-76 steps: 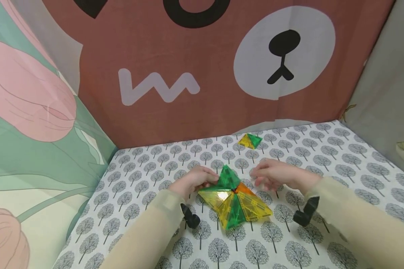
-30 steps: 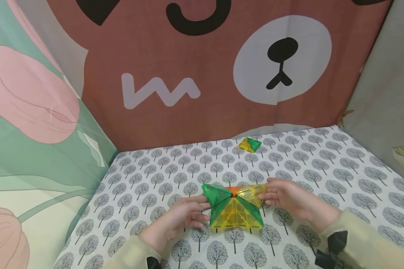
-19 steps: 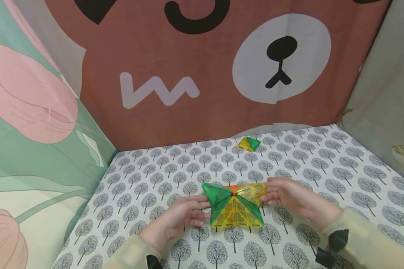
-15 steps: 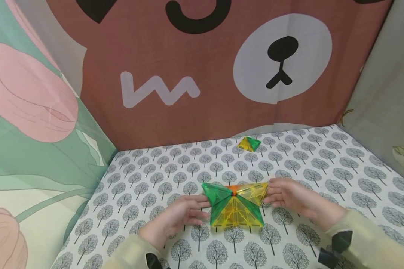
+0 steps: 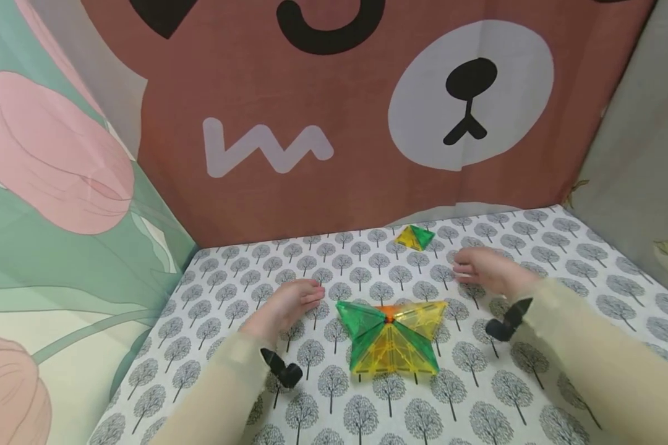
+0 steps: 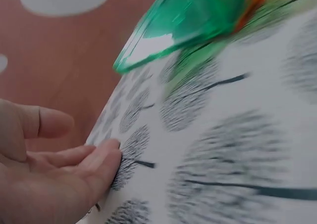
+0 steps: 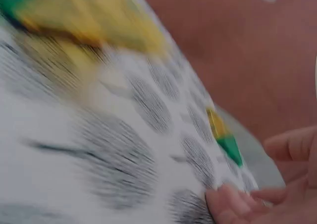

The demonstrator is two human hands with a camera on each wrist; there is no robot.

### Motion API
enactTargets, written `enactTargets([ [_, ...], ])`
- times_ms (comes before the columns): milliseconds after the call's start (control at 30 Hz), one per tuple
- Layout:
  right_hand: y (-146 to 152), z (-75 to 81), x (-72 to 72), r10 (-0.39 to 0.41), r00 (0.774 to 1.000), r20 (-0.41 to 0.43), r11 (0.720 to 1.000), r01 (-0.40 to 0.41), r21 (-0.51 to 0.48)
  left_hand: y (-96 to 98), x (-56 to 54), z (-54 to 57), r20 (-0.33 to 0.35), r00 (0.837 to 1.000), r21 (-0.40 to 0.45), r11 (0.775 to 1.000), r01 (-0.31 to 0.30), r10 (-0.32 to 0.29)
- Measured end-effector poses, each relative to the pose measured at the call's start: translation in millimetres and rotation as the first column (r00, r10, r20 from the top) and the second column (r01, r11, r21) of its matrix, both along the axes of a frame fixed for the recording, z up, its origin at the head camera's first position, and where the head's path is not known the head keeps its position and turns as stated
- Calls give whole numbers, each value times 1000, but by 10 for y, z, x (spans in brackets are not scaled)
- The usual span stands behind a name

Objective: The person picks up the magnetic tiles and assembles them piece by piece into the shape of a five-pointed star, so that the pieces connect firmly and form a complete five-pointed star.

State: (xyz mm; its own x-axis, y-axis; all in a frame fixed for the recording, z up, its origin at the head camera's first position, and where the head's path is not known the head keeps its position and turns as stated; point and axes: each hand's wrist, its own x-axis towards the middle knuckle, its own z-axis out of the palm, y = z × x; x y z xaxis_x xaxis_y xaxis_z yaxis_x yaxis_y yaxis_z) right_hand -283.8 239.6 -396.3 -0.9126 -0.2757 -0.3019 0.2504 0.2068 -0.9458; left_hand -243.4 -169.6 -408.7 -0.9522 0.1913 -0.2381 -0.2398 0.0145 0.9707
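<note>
A star-like shape built of see-through magnetic tiles (image 5: 392, 346), green, yellow and orange, rests on the tree-print cloth. To its left and a little beyond it, my left hand (image 5: 292, 303) is held apart from it, fingers relaxed and holding nothing. In the left wrist view the green tip of the shape (image 6: 183, 30) rises past that hand (image 6: 59, 169). My right hand (image 5: 487, 269) hovers beyond the shape's right corner, fingers loosely extended. The small yellow and green tile pyramid (image 5: 415, 237) stands further back, left of the right hand; the right wrist view shows this pyramid (image 7: 225, 137) beyond the fingers.
White cloth with grey trees (image 5: 245, 321) covers the tabletop. Behind it rises a brown curtain with a bear print (image 5: 289, 204). A flower-print curtain (image 5: 50, 259) bounds the left side and a grey curtain (image 5: 640, 161) the right.
Both hands have let go of the tile shape's sides and moved outward and away from the body. Earlier, the shape was turned on the cloth; over the last half second it stays put.
</note>
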Motion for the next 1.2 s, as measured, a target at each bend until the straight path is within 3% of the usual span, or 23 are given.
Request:
enactTargets([
  [100,-28,25,-308,-8,1000,-5,999,9,40,-8,-175,-9,21,1000,18,1000,13,-13],
  [200,-72,52,-551,32,999,-25,996,-30,85,3,-280,1,48,998,30,999,34,-35],
  [433,-119,64,-912,7,999,-37,986,-1,169,44,-333,68,83,992,53,994,93,-97],
  [533,-174,31,-1027,63,996,-67,944,-38,328,28,-357,95,102,987,0,992,128,-128],
  [633,-290,3,-1105,147,982,-116,882,-77,465,-1,-425,130,116,981,-71,984,163,-154],
  [700,-404,-4,-1124,192,969,-159,848,-82,524,-18,-486,152,120,979,-115,977,181,-167],
  [867,-626,-18,-1004,276,934,-229,820,-105,562,50,-580,188,137,976,-160,968,192,-171],
  [967,-736,-27,-915,310,926,-216,831,-154,535,96,-585,218,139,977,-180,966,187,-163],
  [1033,-796,-8,-825,338,918,-208,820,-179,543,158,-572,249,143,976,-177,967,186,-162],
  [1200,-907,47,-630,393,900,-188,763,-205,613,398,-546,319,139,969,-146,964,223,-203],
])
